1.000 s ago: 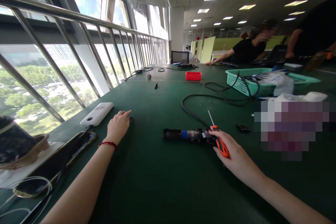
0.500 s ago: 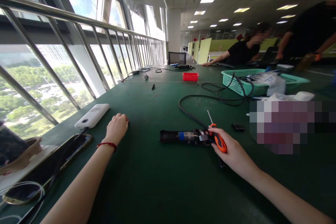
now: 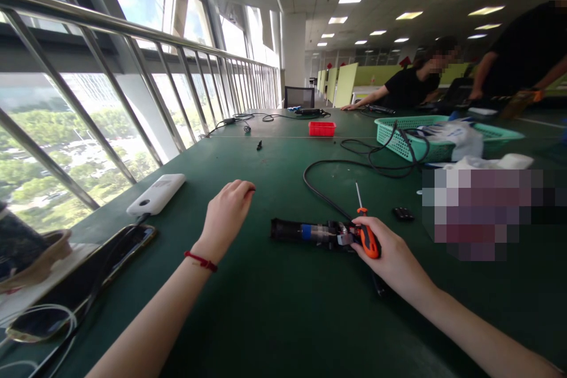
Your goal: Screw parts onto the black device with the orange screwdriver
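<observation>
My right hand [image 3: 392, 251] is closed around the orange and black handle of a screwdriver [image 3: 370, 241], its thin metal shaft pointing away from me. The same hand's fingertips rest against the near end of a black tube-shaped corded electric tool [image 3: 287, 229], which lies on its side. Blue and clear bands and exposed inner parts show along the tool's body. To the left of the tool, my left hand [image 3: 228, 212], with a red bracelet on its wrist, hovers over the table with fingers curled in. Nothing shows in it, though its fingertips are partly hidden.
A black cable runs from the tool toward a green basket [image 3: 398, 140] of bags. A small black part [image 3: 403, 214] lies to the right, a red tray [image 3: 322, 129] farther back. A white power bank [image 3: 157, 195] and a phone [image 3: 133, 242] are at left. Two people are across the table.
My left hand has lifted and moved right, toward the tool. My right hand keeps the screwdriver, which has turned slightly. The tool has barely shifted.
</observation>
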A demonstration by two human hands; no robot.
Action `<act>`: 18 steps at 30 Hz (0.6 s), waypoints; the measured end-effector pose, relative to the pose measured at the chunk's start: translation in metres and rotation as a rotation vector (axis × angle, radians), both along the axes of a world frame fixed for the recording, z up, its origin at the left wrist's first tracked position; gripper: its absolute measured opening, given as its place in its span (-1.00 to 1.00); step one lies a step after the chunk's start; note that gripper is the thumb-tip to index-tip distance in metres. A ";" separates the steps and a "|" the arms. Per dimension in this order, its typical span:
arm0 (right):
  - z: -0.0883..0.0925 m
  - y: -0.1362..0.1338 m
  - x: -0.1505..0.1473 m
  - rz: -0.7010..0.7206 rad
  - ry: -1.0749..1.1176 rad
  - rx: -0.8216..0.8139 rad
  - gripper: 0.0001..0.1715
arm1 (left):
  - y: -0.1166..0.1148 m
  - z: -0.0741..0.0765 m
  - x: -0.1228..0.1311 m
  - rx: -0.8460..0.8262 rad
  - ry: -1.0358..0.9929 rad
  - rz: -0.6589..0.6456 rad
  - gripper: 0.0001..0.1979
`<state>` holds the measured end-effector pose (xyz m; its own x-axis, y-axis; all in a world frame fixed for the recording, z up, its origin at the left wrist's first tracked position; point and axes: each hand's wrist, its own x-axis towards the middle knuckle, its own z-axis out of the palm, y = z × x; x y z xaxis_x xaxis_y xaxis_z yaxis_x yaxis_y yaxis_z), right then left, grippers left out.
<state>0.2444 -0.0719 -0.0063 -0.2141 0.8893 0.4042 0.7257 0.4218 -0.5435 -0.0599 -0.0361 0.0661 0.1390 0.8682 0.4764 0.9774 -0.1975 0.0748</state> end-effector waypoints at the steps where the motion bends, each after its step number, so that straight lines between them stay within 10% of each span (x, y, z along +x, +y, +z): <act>1: 0.000 -0.002 -0.002 -0.008 -0.007 0.009 -0.64 | -0.004 0.000 0.009 0.026 0.007 -0.060 -0.76; 8: 0.004 -0.007 -0.011 -0.090 -0.042 0.031 -0.65 | -0.028 -0.016 0.053 0.073 0.069 -0.395 -0.78; 18: 0.007 -0.011 -0.010 -0.001 0.047 0.014 -0.68 | -0.031 -0.040 0.076 0.019 -0.198 -0.513 -0.82</act>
